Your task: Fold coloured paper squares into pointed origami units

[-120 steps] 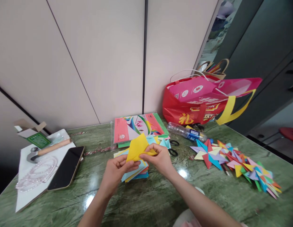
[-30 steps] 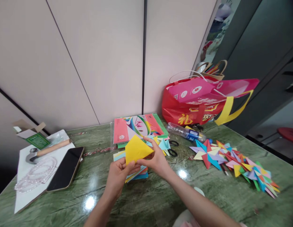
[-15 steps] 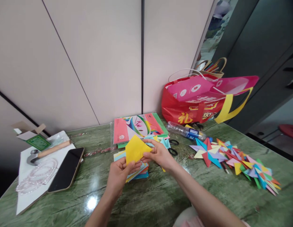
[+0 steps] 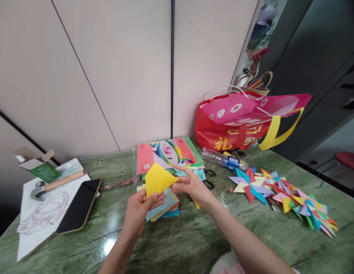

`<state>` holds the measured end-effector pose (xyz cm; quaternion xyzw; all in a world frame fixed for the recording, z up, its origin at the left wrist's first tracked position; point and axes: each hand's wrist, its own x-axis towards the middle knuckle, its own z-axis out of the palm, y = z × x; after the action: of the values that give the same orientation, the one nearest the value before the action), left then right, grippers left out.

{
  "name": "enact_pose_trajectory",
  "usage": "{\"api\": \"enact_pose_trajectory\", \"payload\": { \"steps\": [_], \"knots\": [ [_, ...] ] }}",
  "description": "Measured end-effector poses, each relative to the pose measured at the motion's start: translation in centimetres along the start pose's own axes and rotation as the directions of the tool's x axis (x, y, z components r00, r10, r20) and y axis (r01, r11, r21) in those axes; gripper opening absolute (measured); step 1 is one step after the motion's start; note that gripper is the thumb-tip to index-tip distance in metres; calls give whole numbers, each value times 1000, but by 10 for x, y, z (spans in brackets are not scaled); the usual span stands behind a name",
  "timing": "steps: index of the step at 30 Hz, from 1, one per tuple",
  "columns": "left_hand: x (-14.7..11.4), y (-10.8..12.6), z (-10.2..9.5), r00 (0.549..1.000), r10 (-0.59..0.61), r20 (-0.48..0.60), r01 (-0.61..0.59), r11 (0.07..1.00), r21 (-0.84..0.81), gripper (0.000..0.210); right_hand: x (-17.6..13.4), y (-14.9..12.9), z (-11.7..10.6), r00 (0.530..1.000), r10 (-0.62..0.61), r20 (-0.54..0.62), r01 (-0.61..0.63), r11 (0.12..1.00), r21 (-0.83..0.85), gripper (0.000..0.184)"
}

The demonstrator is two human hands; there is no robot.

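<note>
A folded sheet of yellow paper (image 4: 158, 179) is held up above the table, its point turned to the right. My left hand (image 4: 141, 209) pinches its lower edge between thumb and fingers. At the pointed right end, my right hand (image 4: 191, 186) has its thumb and fingers on the tip, with the index finger raised. Below the hands lies a stack of coloured paper sheets (image 4: 165, 209), partly hidden by my left hand. Black-handled scissors (image 4: 209, 184) and light blue folded paper pieces (image 4: 199, 173) lie just behind my right hand.
A paper pack (image 4: 145, 156) lies against the wall. A plastic bottle (image 4: 222, 159), red bag (image 4: 211, 129) and folded paper stars (image 4: 249, 184) are to the right. On the left are a phone (image 4: 78, 207), hammer (image 4: 64, 180), bead strings (image 4: 42, 213) and small box (image 4: 45, 172).
Both hands have shifted slightly left with the yellow paper. My right index finger has lifted away from the paper. In the background at upper right, a person's arm has come into view.
</note>
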<state>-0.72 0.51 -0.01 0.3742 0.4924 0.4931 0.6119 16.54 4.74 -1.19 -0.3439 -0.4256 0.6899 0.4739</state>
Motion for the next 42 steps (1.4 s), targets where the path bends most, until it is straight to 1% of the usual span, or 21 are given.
{"api": "enact_pose_trajectory", "payload": {
  "steps": [1,2,4,7,10,13,17,23,30,34,38,40,42],
  "knots": [
    [0,0,1,1000,0,17,0,1000,7,36,-1,4,4,1000,12,-23,-12,1000,-18,80],
    [-1,0,2,999,2,38,-2,1000,13,36,-2,8,8,999,7,-39,-9,999,-41,78],
    [-2,-1,5,998,7,69,-8,1000,24,34,-3,15,14,994,-39,-98,29,995,-99,67],
    [-4,-1,9,998,9,68,-12,999,45,33,-3,18,17,984,-74,-162,51,988,-144,51],
    [-4,0,10,998,2,60,-5,998,61,38,-1,16,14,975,-73,-209,48,992,-120,48],
    [-4,2,10,1000,-12,18,11,998,63,43,0,12,11,969,-72,-235,57,996,-68,47],
    [-5,3,10,999,-17,-27,18,999,51,38,-1,8,11,969,-90,-231,81,996,-46,48],
    [-4,4,10,1000,14,-22,-13,999,50,33,-1,10,11,972,-47,-229,41,999,-31,52],
    [-4,3,9,1000,20,-6,-20,999,26,35,-1,10,12,973,-23,-228,25,1000,4,50],
    [-6,2,9,999,34,-22,-34,999,11,35,-2,12,14,978,-19,-208,22,1000,12,47],
    [-7,5,5,998,65,-21,-63,996,63,29,-2,12,12,988,-1,-156,2,1000,3,46],
    [-6,7,2,999,37,11,-38,992,116,27,-3,9,9,994,8,-111,-9,1000,-11,46],
    [-5,9,0,998,-21,64,8,983,186,25,-3,5,5,997,6,-72,-9,999,-42,50]
  ]
}}
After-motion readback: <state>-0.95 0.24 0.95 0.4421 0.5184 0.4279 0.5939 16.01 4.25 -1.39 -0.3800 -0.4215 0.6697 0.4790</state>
